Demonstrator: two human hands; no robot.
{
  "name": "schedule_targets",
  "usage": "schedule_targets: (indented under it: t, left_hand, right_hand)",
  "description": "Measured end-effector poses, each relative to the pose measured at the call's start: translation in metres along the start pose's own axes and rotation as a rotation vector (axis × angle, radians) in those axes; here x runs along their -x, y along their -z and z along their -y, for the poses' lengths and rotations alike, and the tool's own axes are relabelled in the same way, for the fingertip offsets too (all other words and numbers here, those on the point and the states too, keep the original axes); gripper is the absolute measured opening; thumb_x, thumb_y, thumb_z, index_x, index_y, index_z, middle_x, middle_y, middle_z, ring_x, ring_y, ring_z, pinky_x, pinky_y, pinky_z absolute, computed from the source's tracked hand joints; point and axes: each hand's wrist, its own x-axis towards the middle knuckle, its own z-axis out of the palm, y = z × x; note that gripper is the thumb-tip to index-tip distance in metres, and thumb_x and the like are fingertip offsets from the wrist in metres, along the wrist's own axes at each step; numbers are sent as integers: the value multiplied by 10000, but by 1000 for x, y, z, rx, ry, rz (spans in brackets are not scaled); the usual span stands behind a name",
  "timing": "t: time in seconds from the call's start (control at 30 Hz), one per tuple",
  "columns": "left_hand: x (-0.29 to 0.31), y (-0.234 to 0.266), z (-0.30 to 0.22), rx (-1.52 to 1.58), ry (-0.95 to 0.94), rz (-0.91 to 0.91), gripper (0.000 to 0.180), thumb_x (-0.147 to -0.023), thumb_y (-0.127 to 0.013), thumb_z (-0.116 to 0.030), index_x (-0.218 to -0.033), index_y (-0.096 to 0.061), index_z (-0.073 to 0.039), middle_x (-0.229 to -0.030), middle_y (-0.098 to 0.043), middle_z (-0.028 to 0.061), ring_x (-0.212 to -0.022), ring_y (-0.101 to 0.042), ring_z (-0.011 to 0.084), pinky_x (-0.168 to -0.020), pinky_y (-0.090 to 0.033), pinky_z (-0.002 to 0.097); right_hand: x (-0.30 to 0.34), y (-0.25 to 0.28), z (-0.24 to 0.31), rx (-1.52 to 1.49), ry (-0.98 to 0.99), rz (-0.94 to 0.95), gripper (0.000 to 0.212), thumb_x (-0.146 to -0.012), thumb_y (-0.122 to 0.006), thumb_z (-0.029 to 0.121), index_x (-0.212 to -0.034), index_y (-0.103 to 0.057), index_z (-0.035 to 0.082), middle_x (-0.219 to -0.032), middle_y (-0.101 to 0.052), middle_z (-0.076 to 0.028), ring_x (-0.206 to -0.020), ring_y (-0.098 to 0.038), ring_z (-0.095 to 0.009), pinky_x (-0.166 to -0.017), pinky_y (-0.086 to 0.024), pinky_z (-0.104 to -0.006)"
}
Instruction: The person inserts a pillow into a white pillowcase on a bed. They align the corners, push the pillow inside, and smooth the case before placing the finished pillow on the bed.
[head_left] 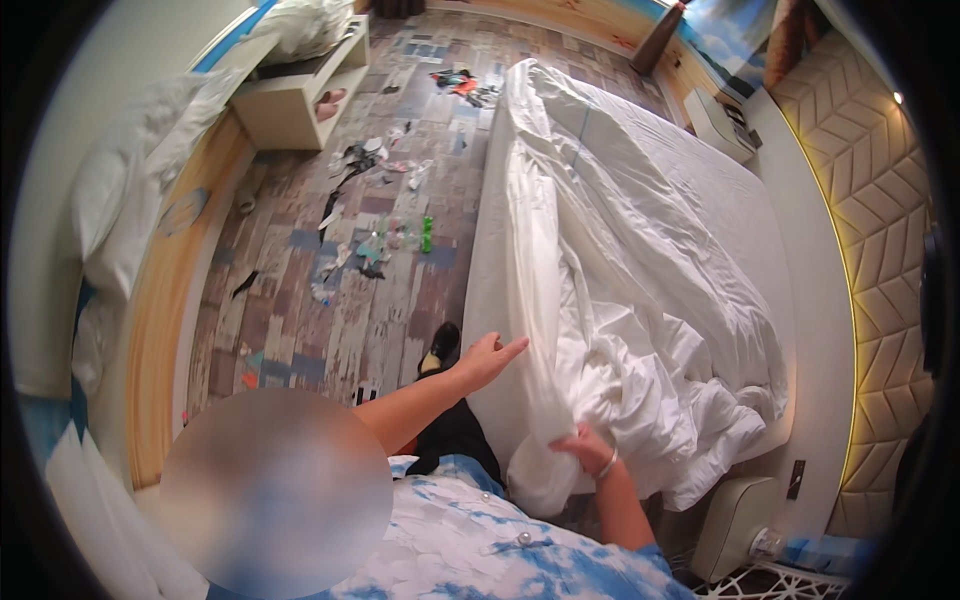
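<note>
A rumpled white duvet [640, 280] lies over the bed, bunched thickly at the near end with long folds along its left side. My right hand [588, 450] is closed on the near left edge of the duvet, with a bracelet at the wrist. Close to the duvet's left edge, my left hand [490, 358] has its fingers stretched toward the cloth and nothing visible in them. I cannot tell whether its fingertips touch the fabric. Under the duvet, a white-covered mattress [484, 250] shows along the left side.
Scraps and clothing-like bits [360, 155] are strewn over the patchwork wood floor [310, 340], with a green plastic bottle [427, 235] among them. A white shelf unit [290, 105] stands at the far left. On the right are a padded headboard wall [850, 150] and a beige box-shaped object [735, 530].
</note>
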Motion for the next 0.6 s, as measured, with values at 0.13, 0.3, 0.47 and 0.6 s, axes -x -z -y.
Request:
schedule_targets:
  t: [0.13,0.3,0.47,0.6]
  left_hand:
    - [-132,6,-37,426,152,104,652,-791,-680,-446,-1179,-507,49,-1035,-627,157,-922,-617,259,-818,-488,360]
    - [-221,36,-61,122,-204,-102,388,-851,-635,-184,-1178,-529,-3,-1009,-653,159,-910,-640,261,-803,-494,356]
    - [-169,60,-102,-402,-579,266,200,-883,-583,-199,-917,-492,-25,-709,-606,211,-676,-615,404,-604,-491,467]
    - [-139,70,-146,-522,-808,836,235,-879,-580,-215,-826,-429,-43,-639,-551,213,-657,-581,430,-584,-460,502]
  right_hand:
    - [-2,6,-2,-2,-201,144,321,-772,-725,119,-1076,-669,31,-967,-663,10,-913,-584,-94,-861,-444,-259]
    - [-41,46,78,-41,-288,56,350,-866,-653,175,-1180,-614,23,-1106,-626,-10,-989,-561,-100,-895,-439,-270]
    - [-196,86,218,-410,15,-351,650,-908,-600,334,-1405,-341,6,-1184,-603,-83,-1051,-578,-197,-893,-452,-324]
    - [-318,67,306,143,-36,-239,603,-788,-686,366,-1198,-536,-50,-1064,-643,-133,-950,-608,-215,-808,-470,-289]
